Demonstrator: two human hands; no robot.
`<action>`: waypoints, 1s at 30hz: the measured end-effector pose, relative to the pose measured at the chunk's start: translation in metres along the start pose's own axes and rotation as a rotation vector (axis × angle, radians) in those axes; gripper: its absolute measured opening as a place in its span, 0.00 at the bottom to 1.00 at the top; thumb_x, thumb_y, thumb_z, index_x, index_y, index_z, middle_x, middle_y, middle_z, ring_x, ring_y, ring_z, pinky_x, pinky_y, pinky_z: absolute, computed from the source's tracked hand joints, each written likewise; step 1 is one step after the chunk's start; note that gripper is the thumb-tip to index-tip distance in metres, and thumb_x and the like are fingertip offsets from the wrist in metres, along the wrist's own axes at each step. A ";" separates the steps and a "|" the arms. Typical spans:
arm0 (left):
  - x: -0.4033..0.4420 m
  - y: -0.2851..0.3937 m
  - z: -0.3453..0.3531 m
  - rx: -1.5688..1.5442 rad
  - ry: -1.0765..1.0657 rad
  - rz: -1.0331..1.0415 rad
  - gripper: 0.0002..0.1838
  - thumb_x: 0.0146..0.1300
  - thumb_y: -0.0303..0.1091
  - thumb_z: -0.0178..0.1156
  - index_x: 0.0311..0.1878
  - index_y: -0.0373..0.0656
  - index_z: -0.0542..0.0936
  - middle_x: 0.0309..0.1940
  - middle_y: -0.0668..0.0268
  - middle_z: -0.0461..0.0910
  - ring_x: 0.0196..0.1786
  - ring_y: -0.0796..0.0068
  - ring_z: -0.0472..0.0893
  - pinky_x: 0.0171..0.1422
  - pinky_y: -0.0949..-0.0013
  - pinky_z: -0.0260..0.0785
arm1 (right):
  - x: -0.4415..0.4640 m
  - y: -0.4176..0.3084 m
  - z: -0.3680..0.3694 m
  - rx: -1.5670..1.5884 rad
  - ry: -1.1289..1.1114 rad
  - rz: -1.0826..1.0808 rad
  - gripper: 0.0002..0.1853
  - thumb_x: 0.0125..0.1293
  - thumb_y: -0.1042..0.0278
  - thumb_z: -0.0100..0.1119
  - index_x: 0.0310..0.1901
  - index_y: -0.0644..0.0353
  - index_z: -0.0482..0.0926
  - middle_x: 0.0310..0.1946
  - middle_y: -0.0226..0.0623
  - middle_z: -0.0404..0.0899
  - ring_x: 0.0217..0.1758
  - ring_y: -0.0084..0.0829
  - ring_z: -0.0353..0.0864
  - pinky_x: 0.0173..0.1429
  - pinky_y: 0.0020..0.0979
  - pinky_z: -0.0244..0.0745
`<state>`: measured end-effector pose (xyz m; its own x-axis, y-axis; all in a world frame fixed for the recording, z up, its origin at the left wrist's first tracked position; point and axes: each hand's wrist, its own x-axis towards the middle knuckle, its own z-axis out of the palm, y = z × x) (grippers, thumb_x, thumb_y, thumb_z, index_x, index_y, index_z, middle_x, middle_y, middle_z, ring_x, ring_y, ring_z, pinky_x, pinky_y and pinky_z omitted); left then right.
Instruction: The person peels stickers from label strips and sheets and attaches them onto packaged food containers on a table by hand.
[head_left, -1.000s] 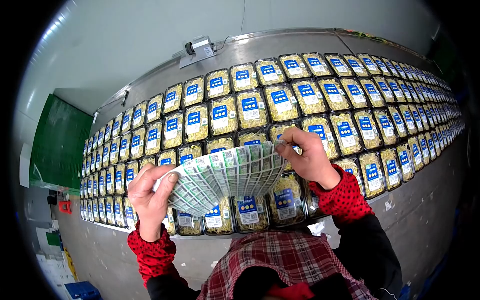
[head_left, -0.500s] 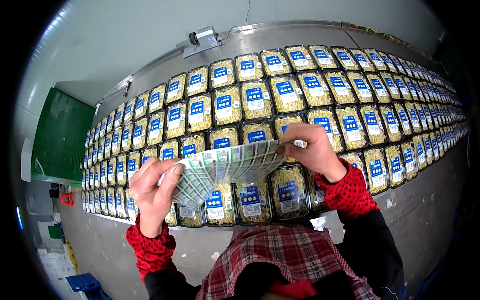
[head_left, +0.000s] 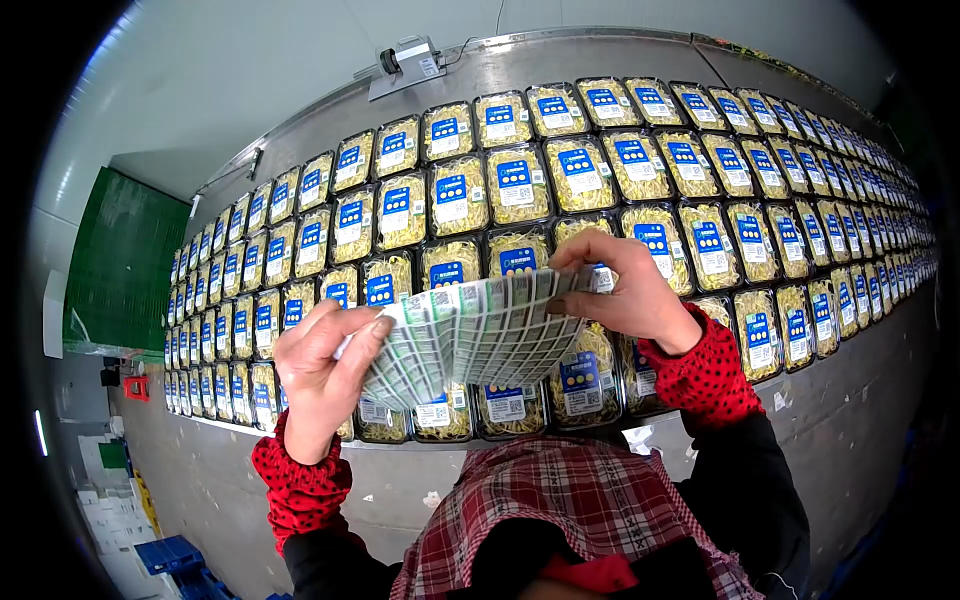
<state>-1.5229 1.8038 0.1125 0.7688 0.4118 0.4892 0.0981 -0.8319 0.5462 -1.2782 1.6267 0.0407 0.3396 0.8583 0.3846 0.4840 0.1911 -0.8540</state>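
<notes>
Between my two hands is a sheet of small printed labels (head_left: 480, 330), green and white with square codes, bowed in the middle. My left hand (head_left: 325, 365) pinches its left end between thumb and fingers. At the right end, my right hand (head_left: 630, 285) grips it the same way. Below the sheet lie black trays of bean sprouts (head_left: 580, 385), each with a blue and white label. The sheet covers parts of several trays in the two nearest rows.
Rows of packed trays (head_left: 515, 185) stretch left and right across the metal table (head_left: 600, 62). A small machine (head_left: 408, 65) stands at the back edge. Green sheeting (head_left: 125, 265) hangs at left; a red stool (head_left: 136, 388) and blue pallets (head_left: 170, 557) are on the floor.
Both hands have shifted slightly to the right with the label sheet, and its printed face now tilts more into view. The trays have stayed in place on the table.
</notes>
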 end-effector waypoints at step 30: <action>-0.001 0.007 0.007 -0.017 -0.072 -0.002 0.04 0.55 0.21 0.68 0.34 0.36 0.83 0.20 0.64 0.76 0.20 0.76 0.72 0.23 0.72 0.61 | 0.000 0.009 0.008 -0.096 -0.208 0.020 0.10 0.53 0.69 0.72 0.36 0.60 0.84 0.29 0.40 0.81 0.30 0.39 0.81 0.34 0.33 0.75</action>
<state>-1.5180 1.7947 0.1112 0.8122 0.3851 0.4383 0.0892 -0.8244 0.5590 -1.2802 1.6326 0.0300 0.1815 0.9431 0.2786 0.5564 0.1351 -0.8199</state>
